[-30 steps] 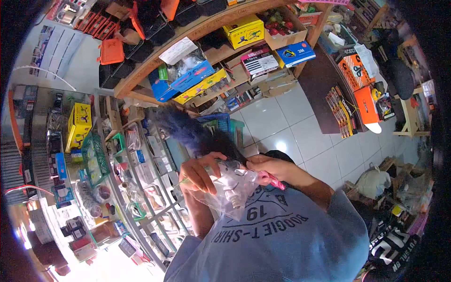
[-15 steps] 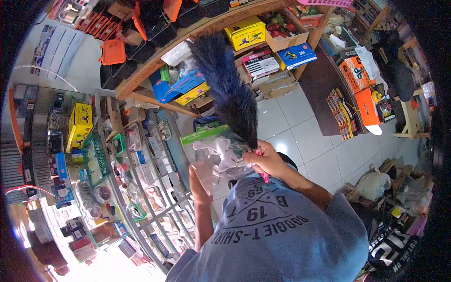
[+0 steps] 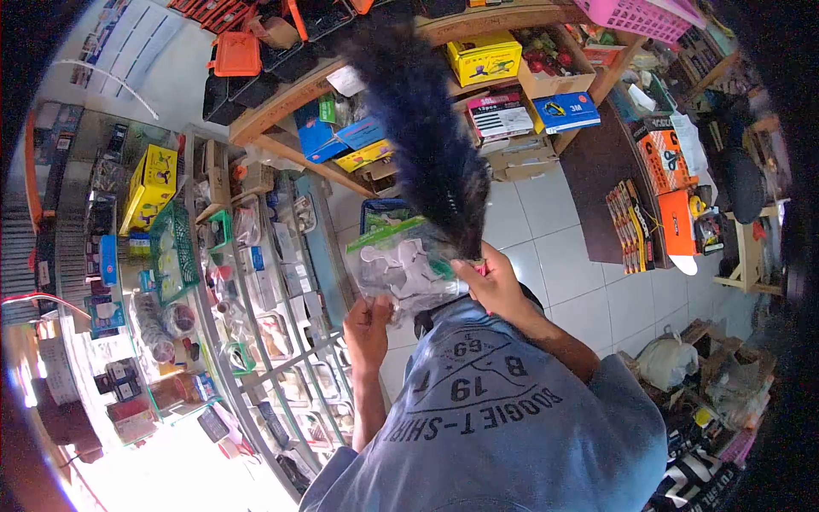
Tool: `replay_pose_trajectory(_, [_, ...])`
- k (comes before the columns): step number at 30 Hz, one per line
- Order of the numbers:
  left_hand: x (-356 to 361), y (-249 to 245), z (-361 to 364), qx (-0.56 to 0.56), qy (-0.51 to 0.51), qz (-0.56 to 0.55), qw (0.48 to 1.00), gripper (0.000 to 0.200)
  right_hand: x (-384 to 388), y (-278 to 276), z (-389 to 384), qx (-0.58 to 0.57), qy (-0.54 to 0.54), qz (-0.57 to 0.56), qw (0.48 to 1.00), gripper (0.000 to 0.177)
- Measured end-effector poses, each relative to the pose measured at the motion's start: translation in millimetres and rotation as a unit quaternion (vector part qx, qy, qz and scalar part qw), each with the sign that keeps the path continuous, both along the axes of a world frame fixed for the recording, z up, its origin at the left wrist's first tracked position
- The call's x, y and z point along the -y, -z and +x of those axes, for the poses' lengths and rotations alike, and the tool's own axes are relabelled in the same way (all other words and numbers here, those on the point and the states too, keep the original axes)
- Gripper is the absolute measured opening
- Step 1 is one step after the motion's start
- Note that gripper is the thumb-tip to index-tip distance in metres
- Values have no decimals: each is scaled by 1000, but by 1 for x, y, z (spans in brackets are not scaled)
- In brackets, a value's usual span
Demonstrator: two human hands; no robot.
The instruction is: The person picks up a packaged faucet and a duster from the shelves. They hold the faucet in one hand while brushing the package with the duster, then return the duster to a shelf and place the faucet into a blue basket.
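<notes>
A clear plastic bag (image 3: pixel 409 294) with a green header strip and white plastic pieces (image 3: pixel 411 262) inside is between my hands, in front of my chest. My left hand (image 3: pixel 367 331) has its fingers closed on the bag's lower left corner. My right hand (image 3: pixel 496 283) is wrapped round the pink handle of a dark blue-black feather duster (image 3: pixel 431 141). The duster points up and away, its feathers partly in front of the bag. My right thumb lies against the bag's right edge; whether it grips the bag too is hard to tell.
To the left stands a glass display case (image 3: pixel 290 388) full of small goods, with a green basket (image 3: pixel 175 256). Ahead, a wooden shelf (image 3: pixel 281 111) carries a yellow box (image 3: pixel 485 58) and a blue box (image 3: pixel 566 112). Bagged goods (image 3: pixel 670 360) sit at the lower right.
My left hand has gone from lying flat along the bag's side to pinching its lower corner. The duster and bag have shifted slightly right, and the view has turned a little.
</notes>
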State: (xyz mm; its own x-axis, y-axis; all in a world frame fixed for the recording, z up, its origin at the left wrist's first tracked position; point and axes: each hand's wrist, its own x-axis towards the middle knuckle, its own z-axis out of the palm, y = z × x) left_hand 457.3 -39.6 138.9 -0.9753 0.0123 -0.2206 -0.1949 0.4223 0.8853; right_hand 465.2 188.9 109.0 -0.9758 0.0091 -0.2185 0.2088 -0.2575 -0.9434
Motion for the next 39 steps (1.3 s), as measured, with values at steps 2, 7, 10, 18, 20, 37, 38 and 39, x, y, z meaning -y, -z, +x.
replay_pose_trajectory(2, [-1, 5, 1, 5, -27, 62, 998, 29, 1, -1, 2, 4, 48, -29, 998, 22])
replay_pose_trajectory(7, [-12, -6, -2, -8, -16, 46, 999, 32, 0, 4, 2, 13, 77, -81, 994, 24])
replay_pose_trajectory(10, [-9, 1, -5, -5, 1, 61, 998, 30, -2, -6, 1, 7, 98, -98, 990, 26])
replay_pose_trajectory(18, [-34, -6, -10, 25, -3, 375, 927, 54, -6, -4, 1, -105, 116, 7, 988, 28])
replay_pose_trajectory(20, [-39, -8, -14, 11, 7, 298, 954, 74, -6, 13, -1, -164, 80, 137, 974, 28])
replay_pose_trajectory(37, [-49, -15, -15, 11, -54, 234, 971, 49, -3, 0, -3, -25, 41, -156, 987, 49])
replay_pose_trajectory(38, [-49, -12, -15, 3, -52, 244, 968, 51, -7, -5, -2, -2, 30, -146, 989, 48])
replay_pose_trajectory(39, [-48, -9, -15, -5, -50, 254, 966, 53, -9, -9, -2, 21, 19, -137, 990, 47])
